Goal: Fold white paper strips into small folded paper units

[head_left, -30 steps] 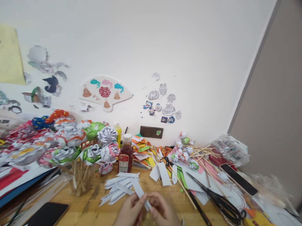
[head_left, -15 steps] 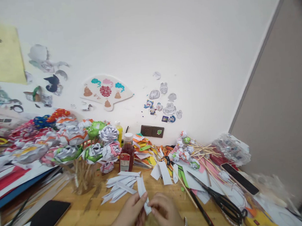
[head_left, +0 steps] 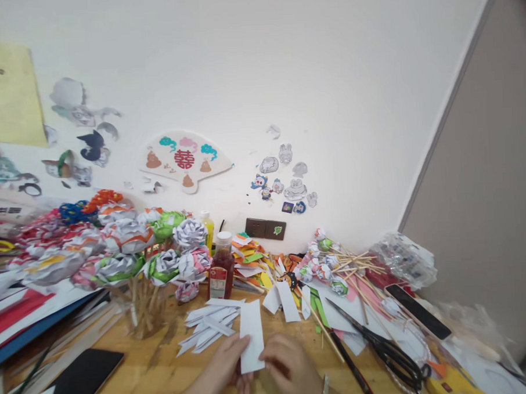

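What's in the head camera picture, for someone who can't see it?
A person's left hand holds a white paper strip, the right hand at its edge, over a wooden table. Beyond are more white strips and a red-labelled bottle; paper flowers stand left, scissors lie right.

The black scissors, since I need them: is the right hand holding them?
No, the scissors lie apart to the right, while the right hand is at the edge of a white paper.

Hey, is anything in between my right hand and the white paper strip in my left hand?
Nothing visible: your right hand is at the lower right edge of the white paper strip, and your left hand holds its left side.
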`<state>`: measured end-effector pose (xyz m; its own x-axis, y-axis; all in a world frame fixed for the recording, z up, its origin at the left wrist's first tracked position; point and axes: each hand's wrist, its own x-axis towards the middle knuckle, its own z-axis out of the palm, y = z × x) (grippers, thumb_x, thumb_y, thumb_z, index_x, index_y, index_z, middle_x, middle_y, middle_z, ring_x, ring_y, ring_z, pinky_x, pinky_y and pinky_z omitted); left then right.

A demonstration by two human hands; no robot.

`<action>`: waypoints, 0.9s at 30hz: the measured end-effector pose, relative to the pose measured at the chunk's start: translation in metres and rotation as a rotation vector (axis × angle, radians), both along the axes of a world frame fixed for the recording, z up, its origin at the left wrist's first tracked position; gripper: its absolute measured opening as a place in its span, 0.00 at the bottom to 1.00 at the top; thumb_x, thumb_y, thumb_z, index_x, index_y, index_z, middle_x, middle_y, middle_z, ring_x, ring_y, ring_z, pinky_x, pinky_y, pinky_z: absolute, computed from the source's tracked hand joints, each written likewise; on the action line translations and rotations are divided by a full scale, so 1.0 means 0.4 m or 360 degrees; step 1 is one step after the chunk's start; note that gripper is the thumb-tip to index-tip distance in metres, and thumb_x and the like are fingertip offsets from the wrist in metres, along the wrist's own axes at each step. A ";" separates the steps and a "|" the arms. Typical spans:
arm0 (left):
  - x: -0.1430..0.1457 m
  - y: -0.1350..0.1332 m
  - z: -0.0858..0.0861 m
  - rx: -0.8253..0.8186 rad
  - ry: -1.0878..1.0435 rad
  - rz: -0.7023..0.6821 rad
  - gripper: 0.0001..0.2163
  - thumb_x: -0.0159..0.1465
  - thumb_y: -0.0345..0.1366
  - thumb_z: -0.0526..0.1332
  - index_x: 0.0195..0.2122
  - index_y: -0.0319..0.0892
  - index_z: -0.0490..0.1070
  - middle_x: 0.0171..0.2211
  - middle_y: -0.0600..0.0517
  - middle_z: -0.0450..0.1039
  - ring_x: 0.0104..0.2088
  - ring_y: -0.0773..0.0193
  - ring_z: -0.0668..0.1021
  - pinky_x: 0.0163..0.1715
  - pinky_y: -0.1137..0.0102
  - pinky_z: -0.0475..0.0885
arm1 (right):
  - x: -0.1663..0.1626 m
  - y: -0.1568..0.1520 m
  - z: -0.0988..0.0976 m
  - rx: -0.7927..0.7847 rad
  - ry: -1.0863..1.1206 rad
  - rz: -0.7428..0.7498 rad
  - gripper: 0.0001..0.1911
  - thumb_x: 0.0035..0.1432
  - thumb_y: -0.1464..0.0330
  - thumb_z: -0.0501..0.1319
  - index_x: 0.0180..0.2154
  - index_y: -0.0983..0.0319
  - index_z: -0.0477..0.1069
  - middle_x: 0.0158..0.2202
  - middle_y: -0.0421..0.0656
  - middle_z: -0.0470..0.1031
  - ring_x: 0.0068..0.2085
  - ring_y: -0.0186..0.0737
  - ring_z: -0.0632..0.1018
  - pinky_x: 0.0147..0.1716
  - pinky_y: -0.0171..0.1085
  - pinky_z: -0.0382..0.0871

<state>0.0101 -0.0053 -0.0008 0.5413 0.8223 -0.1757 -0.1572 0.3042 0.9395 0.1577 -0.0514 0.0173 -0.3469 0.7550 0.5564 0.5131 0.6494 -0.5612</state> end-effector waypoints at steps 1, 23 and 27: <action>-0.001 0.000 0.001 0.0010 0.0003 0.0006 0.16 0.46 0.51 0.53 0.20 0.41 0.60 0.06 0.58 0.64 0.07 0.66 0.68 0.07 0.75 0.59 | 0.000 0.001 -0.002 0.0003 -0.0009 0.0019 0.09 0.51 0.72 0.53 0.33 0.59 0.69 0.29 0.43 0.70 0.32 0.38 0.69 0.32 0.35 0.60; -0.003 -0.016 0.008 0.0252 0.0105 -0.0236 0.17 0.52 0.48 0.53 0.27 0.35 0.66 0.23 0.50 0.72 0.15 0.72 0.73 0.11 0.81 0.60 | -0.021 0.047 -0.090 -0.0774 0.0980 -0.0103 0.06 0.46 0.67 0.59 0.26 0.63 0.64 0.17 0.35 0.64 0.19 0.31 0.68 0.20 0.30 0.60; 0.000 -0.018 0.007 0.0287 0.0119 -0.0247 0.15 0.47 0.43 0.60 0.28 0.36 0.65 0.23 0.52 0.72 0.15 0.72 0.72 0.11 0.81 0.60 | -0.023 0.047 -0.096 -0.0725 0.0977 -0.0136 0.06 0.46 0.67 0.59 0.25 0.63 0.64 0.18 0.36 0.64 0.20 0.31 0.67 0.20 0.30 0.60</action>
<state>0.0102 -0.0124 0.0021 0.6546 0.7520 -0.0781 -0.0497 0.1458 0.9881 0.1484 -0.0324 -0.0213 -0.0065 0.9662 0.2577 0.0611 0.2576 -0.9643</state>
